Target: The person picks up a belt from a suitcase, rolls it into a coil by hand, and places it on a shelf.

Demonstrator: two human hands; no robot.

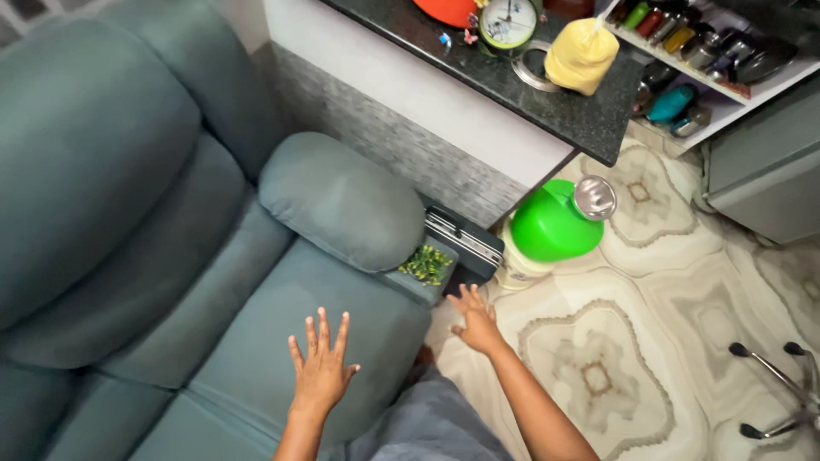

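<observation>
While fingers splay, both hands, left hand (320,367) and right hand (474,320), empty above plush teal recliner (256,341).

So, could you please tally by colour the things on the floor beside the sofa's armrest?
Green: 1, the lidded bin
Black: 1, the case
Steel: 1, the bowl on the bin
Total: 3

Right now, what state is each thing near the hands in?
Left hand: open, fingers spread, over the sofa seat.
Right hand: open, empty, beside the seat's front corner.
Green patterned item: lying on the seat edge.
Dark case: closed, on the floor.
Green lid: on its container.
</observation>
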